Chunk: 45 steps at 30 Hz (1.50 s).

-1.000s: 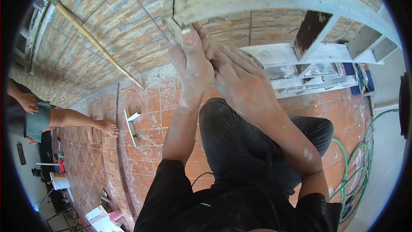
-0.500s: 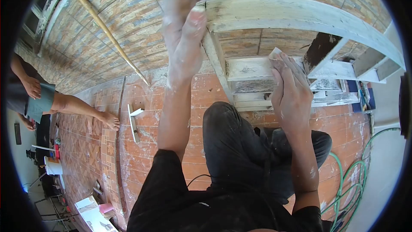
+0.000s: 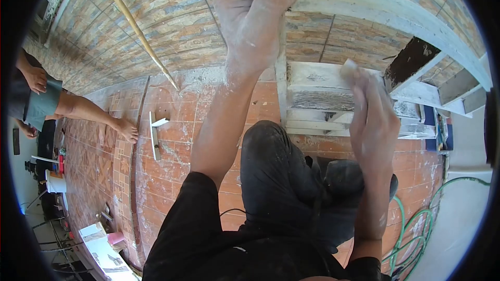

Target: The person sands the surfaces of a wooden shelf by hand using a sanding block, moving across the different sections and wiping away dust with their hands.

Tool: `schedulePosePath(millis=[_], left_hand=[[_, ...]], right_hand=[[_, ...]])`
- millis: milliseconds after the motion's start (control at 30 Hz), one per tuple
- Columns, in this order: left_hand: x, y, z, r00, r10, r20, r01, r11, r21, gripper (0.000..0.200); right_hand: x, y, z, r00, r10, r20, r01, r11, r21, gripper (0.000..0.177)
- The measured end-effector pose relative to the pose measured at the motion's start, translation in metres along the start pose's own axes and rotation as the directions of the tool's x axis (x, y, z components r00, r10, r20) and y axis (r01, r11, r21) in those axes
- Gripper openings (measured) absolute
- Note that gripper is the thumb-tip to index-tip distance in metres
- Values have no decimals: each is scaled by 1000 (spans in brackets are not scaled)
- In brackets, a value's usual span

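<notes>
A white-painted wooden frame (image 3: 375, 6), worn and dusty, stands in front of me. My left hand (image 3: 255, 26), coated in pale dust, is closed over the left end of its top rail, fingers bent across the edge. Lower down, my right hand (image 3: 372, 109) grips a small pale piece of sandpaper (image 3: 349, 66) between its fingertips, close to a scuffed white board (image 3: 317, 75) of the frame. Bare dark wood (image 3: 411, 62) shows on one upright piece to the right.
Stone-patterned tiles cover the wall (image 3: 172, 21), where a wooden pole (image 3: 133, 23) leans. A person's leg (image 3: 91, 109) reaches in from the left. A white bracket-like piece (image 3: 155, 135) lies on the orange floor tiles. A green hose (image 3: 424, 229) coils at lower right.
My left hand has come down onto the top rail from a blurred raised position. My right hand has shifted slightly right with the sandpaper. The view has turned a little.
</notes>
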State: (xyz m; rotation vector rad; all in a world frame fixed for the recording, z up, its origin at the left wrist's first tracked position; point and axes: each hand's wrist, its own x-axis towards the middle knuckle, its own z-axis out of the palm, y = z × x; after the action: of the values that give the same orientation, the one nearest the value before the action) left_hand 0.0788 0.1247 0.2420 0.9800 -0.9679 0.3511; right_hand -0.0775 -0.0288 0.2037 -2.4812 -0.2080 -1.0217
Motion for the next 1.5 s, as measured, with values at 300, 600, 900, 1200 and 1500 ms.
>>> schedulePosePath(millis=[300,600,900,1200,1500], left_hand=[[-1,6,-4,994,24,102,-26,999,21,18],[6,4,1,995,75,69,-66,991,-118,16],[11,-8,9,994,83,71,-65,973,-223,12],[11,-16,16,997,82,16,-79,989,-127,10],[13,-8,15,973,210,95,-216,974,61,12]], right_hand=[[-4,1,13,985,-172,10,171,983,71,18],[4,-15,38,980,-198,-24,200,977,70,14],[18,-16,43,995,-104,7,104,995,4,15],[19,-2,3,971,205,121,-214,974,73,10],[2,1,10,999,-39,-20,40,998,40,17]])
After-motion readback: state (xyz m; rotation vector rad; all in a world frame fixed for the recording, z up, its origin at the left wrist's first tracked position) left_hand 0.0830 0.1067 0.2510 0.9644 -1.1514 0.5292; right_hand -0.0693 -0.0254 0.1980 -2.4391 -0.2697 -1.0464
